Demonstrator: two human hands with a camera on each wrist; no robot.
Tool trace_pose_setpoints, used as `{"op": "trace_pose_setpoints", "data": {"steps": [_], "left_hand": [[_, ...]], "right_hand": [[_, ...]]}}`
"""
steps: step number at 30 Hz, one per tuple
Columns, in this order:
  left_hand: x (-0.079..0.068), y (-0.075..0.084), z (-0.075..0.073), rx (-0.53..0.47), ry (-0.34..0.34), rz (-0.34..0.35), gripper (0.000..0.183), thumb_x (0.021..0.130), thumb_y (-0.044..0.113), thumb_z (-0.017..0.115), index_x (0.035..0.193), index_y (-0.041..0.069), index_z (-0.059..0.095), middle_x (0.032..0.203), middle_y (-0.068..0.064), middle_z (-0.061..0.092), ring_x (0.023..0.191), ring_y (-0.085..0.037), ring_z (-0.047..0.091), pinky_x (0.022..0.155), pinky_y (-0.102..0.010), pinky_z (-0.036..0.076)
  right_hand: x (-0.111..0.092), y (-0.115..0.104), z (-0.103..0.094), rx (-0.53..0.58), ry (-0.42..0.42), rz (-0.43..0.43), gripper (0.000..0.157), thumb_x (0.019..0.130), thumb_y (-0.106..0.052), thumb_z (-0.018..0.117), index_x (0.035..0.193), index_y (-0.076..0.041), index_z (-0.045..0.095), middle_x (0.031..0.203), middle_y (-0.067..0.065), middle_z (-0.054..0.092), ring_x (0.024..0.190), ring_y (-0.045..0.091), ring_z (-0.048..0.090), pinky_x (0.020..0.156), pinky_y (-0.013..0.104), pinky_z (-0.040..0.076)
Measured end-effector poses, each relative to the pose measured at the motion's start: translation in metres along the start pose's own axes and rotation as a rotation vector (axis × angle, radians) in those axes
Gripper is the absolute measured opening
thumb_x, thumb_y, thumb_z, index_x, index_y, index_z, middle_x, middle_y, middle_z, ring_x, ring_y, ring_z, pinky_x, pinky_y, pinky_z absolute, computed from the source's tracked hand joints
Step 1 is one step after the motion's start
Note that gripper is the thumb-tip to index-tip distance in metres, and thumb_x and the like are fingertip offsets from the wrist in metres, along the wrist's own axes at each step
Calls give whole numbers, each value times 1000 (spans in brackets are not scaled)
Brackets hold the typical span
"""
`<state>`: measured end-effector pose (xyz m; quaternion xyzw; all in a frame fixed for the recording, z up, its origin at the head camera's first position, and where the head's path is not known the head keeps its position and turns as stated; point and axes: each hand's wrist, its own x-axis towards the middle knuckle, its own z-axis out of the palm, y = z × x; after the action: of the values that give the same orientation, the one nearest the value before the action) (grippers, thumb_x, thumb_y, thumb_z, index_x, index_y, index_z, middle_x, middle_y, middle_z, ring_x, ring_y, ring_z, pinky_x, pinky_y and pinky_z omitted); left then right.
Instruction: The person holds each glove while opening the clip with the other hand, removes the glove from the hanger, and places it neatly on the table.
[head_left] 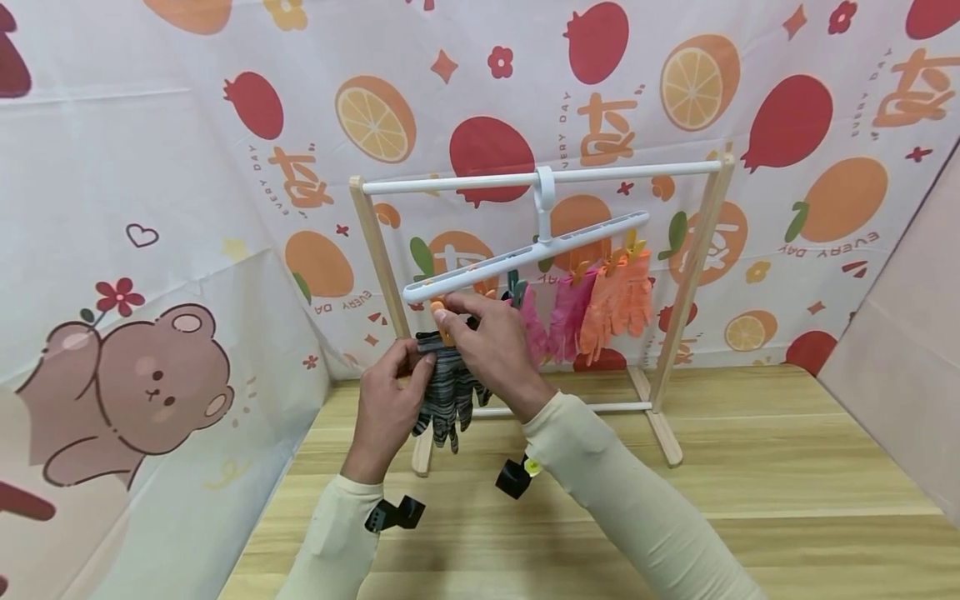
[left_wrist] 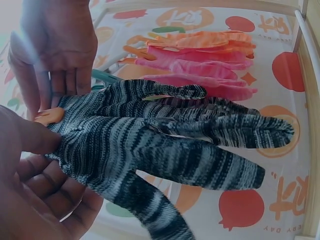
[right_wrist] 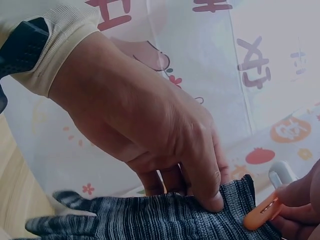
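Observation:
A black-and-grey striped knit glove (head_left: 444,387) hangs fingers down below the low left end of a white hanger (head_left: 480,271). My left hand (head_left: 386,408) pinches its cuff between thumb and fingers, as the right wrist view also shows. With thumb and fingers, my right hand (head_left: 502,346) pinches an orange clothespin (right_wrist: 262,210) that sits over the cuff edge. More striped fabric (left_wrist: 220,106) shows behind the front glove; whether it is a second glove I cannot tell. Pink gloves (head_left: 570,312) and orange gloves (head_left: 618,300) hang from clips farther right along the hanger.
The hanger tilts, its right end higher, on the white top bar (head_left: 630,173) of a wooden rack (head_left: 690,283). A dark green clip (head_left: 516,287) hangs right of the striped glove. The rack stands on a wood-grain table (head_left: 600,517) before a fruit-print cloth (head_left: 420,50).

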<state>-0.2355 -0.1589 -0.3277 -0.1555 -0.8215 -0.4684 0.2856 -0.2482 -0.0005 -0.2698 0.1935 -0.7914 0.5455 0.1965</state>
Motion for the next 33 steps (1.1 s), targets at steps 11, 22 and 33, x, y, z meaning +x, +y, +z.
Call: {"op": "trace_pose_setpoints", "data": {"steps": [11, 22, 33], "left_hand": [[-6, -3, -6, -4, -6, -27, 6, 99, 8, 65, 101, 3, 66, 82, -9, 63, 86, -20, 67, 80, -42, 53], [-19, -19, -16, 60, -1, -72, 6, 99, 9, 65, 100, 4, 65, 83, -8, 61, 85, -19, 65, 79, -34, 51], [-34, -40, -25, 99, -20, -133, 6, 99, 8, 65, 101, 2, 66, 84, -7, 62, 79, -17, 61, 72, -26, 48]], "right_hand": [[1, -1, 2, 24, 50, -6, 27, 98, -20, 70, 122, -8, 74, 114, 6, 75, 94, 15, 64, 77, 34, 51], [0, -3, 3, 38, 22, 40, 30, 100, -24, 67, 127, -10, 72, 112, 4, 74, 63, 18, 49, 56, 29, 36], [-1, -1, 2, 62, 9, 43, 31, 101, -24, 66, 128, -9, 71, 114, 5, 73, 74, 23, 62, 56, 29, 44]]}}
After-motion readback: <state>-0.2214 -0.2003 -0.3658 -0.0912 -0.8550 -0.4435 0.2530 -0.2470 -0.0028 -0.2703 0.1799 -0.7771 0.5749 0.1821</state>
